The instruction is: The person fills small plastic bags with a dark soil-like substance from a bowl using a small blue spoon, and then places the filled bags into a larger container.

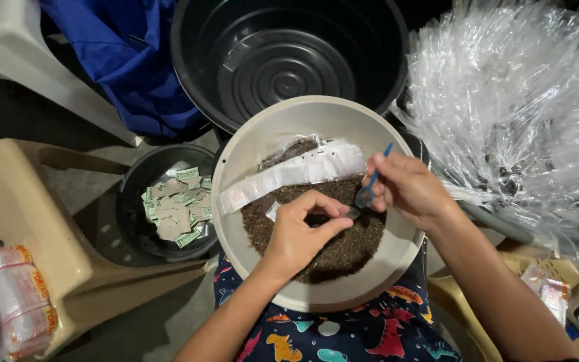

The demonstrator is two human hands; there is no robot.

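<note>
At frame centre, the left hand (301,231) pinches a small clear packet (353,213) over dark seeds (343,251) in a beige basin (236,221); the right hand (407,188) grips a blue spoon (368,191). A tilted spoon could scatter seeds.

Left hand (301,236) pinches a tiny packet over the dark grains (343,251) in the beige bowl (249,144); right hand (407,188) grips a blue spoon (370,188) beside it.

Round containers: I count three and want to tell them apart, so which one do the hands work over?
The beige bowl holding dark granules, under the left hand and right hand. The large black tub and the small black bucket of paper packets are black.
</note>
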